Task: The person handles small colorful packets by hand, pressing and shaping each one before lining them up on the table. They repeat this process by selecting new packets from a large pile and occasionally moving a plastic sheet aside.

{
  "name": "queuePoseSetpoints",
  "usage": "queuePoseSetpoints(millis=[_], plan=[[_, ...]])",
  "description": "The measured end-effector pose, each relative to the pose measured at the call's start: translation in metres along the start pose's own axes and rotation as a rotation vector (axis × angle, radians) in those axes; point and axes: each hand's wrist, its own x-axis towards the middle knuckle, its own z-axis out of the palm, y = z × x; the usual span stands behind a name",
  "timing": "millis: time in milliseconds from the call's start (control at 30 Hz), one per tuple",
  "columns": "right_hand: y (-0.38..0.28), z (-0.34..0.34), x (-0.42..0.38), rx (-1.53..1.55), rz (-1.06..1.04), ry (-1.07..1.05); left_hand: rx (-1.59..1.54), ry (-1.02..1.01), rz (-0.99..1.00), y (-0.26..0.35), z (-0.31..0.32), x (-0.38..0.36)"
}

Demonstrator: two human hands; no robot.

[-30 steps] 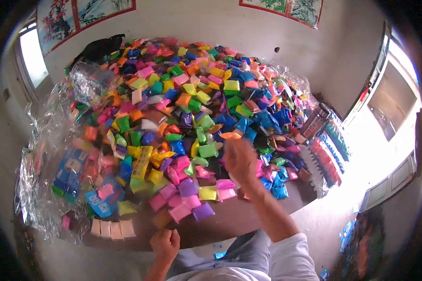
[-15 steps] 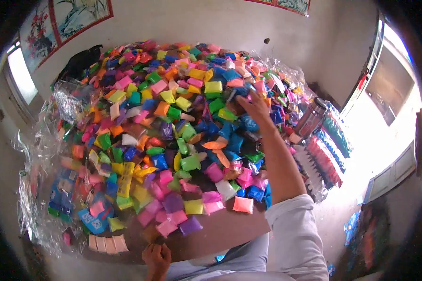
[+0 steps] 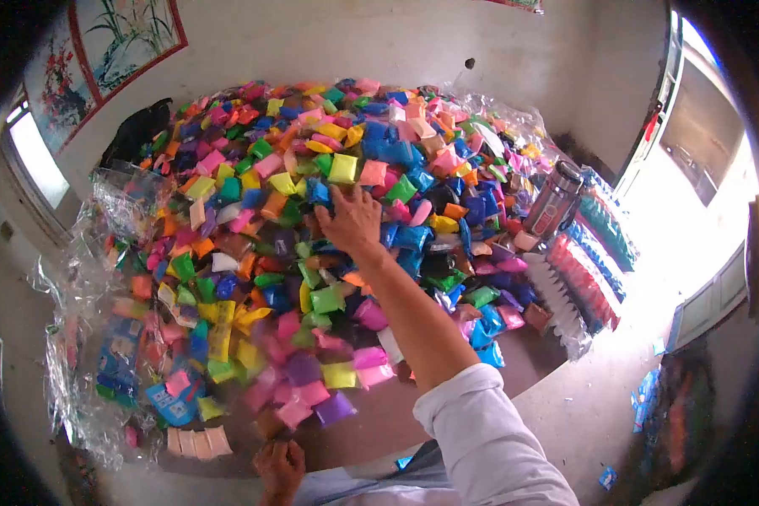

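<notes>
A large heap of small, brightly coloured packets (image 3: 341,168) covers the table (image 3: 371,434). My right hand (image 3: 351,221) reaches into the middle of the heap, fingers spread over the packets, with a small blue packet (image 3: 317,191) at its fingertips. I see no packet held in it. My left hand (image 3: 280,462) rests at the table's front edge with its fingers curled, close to a brown packet (image 3: 269,423); whatever it may hold is hidden. Left of it, a row of pale peach packets (image 3: 198,442) lies flat on the table.
Crumpled clear plastic (image 3: 76,337) hangs along the left side. A metal flask (image 3: 555,201) stands at the right, beside long bags of packets (image 3: 584,274). A blue printed wrapper (image 3: 175,399) lies near the front left. Blue scraps (image 3: 645,398) are on the floor.
My right hand has moved left across the heap, from the upper right to the middle. Packets on the right side of the heap lie differently. My left hand has stayed by the edge.
</notes>
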Motion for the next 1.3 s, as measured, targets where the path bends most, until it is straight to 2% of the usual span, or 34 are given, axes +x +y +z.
queuePoseSetpoints(millis=[67,167,200,300,367,433,500,567,633,667,733,767,800,833,867,900,967,1033,1100,1167,1233,1267,1300], plan=[[-0.009,0.007,-0.006,0.0,-0.037,-0.01,-0.023,0.048,0.035,0.002,0.0,0.0],[-0.015,0.019,-0.012,0.017,-0.063,0.019,-0.007,-0.026,-0.011,0.003,-0.002,-0.001],[-0.023,0.006,-0.011,-0.03,0.001,-0.165,0.013,-0.012,-0.016,0.004,-0.001,-0.002],[-0.025,0.02,-0.015,-0.032,0.008,-0.139,0.031,-0.008,-0.04,0.004,0.002,-0.002],[-0.027,0.019,-0.02,0.019,0.018,-0.183,0.03,-0.03,-0.064,0.005,0.0,-0.005],[-0.031,0.012,-0.02,0.119,0.049,-0.329,0.014,-0.005,-0.068,0.005,0.002,-0.002],[-0.033,0.007,-0.022,0.148,0.053,-0.305,0.005,-0.031,-0.079,-0.001,0.004,-0.006],[-0.03,0.004,-0.024,0.117,-0.035,-0.136,-0.009,-0.057,-0.096,-0.006,0.013,-0.012],[-0.025,-0.009,-0.021,0.145,-0.029,-0.162,-0.048,0.101,-0.063,-0.006,0.017,-0.014],[-0.024,-0.016,-0.016,0.179,-0.028,-0.18,-0.038,0.108,-0.075,-0.004,0.013,-0.013],[-0.011,-0.031,-0.011,0.309,-0.138,0.038,-0.023,-0.09,-0.119,0.012,-0.009,0.006],[-0.006,-0.043,-0.006,0.377,-0.052,0.059,-0.006,-0.078,-0.143,0.011,-0.011,0.007],[0.008,-0.051,0.005,0.481,-0.081,0.046,-0.003,-0.072,-0.115,0.01,-0.009,0.007],[0.019,-0.058,0.013,0.251,-0.128,0.241,-0.001,-0.066,-0.083,0.009,-0.009,0.007],[0.036,-0.065,0.023,0.262,-0.15,0.309,0.009,-0.057,-0.099,0.009,-0.009,0.008],[0.053,-0.06,0.031,0.204,-0.016,0.447,-0.012,-0.041,-0.083,0.009,-0.009,0.01],[0.095,-0.076,0.058,0.123,-0.11,0.513,-0.027,-0.019,-0.078,0.01,-0.01,0.012],[0.137,-0.079,0.07,0.142,0.369,0.303,-0.037,-0.041,-0.111,0.012,-0.012,0.012],[0.19,-0.084,0.087,0.241,0.486,0.075,-0.029,-0.059,-0.101,0.01,-0.012,0.011],[0.183,-0.104,0.081,0.206,0.488,0.116,-0.02,-0.078,-0.086,0.006,-0.011,0.011],[0.195,-0.107,0.083,0.516,0.618,0.058,-0.017,-0.118,-0.103,0.004,-0.008,0.005],[0.213,-0.096,0.089,0.56,0.687,0.059,-0.012,-0.121,-0.11,0.003,-0.007,0.003],[0.19,-0.113,0.083,0.65,0.694,-0.08,-0.005,-0.106,-0.083,0.001,-0.005,0.002]])
